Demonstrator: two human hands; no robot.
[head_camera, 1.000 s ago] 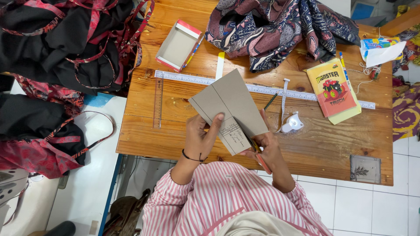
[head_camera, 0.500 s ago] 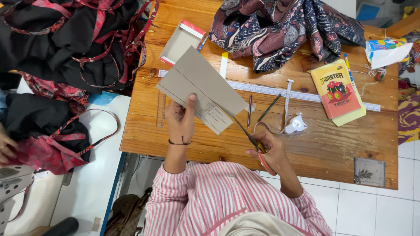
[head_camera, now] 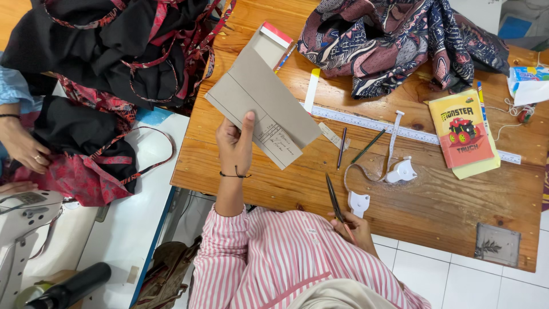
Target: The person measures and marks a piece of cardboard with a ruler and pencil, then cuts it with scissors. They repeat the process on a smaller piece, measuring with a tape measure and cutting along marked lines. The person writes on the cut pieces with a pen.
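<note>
Now left hand (head_camera: 233, 142) lifting card (head_camera: 260, 103), right hand (head_camera: 355, 228) gripping scissors (head_camera: 334, 199)

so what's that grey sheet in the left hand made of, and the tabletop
The grey sheet in the left hand looks like thin cardboard: matte, stiff enough to stay flat held by one edge, with ruled lines and pen marks on it. The tabletop looks like varnished wood: warm orange-brown, visible grain and plank seams, a slight sheen.

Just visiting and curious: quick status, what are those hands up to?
Left hand holds grey card sheet up above the wooden table. Right hand grips scissors, blades clear of card. Nothing between them.
</note>
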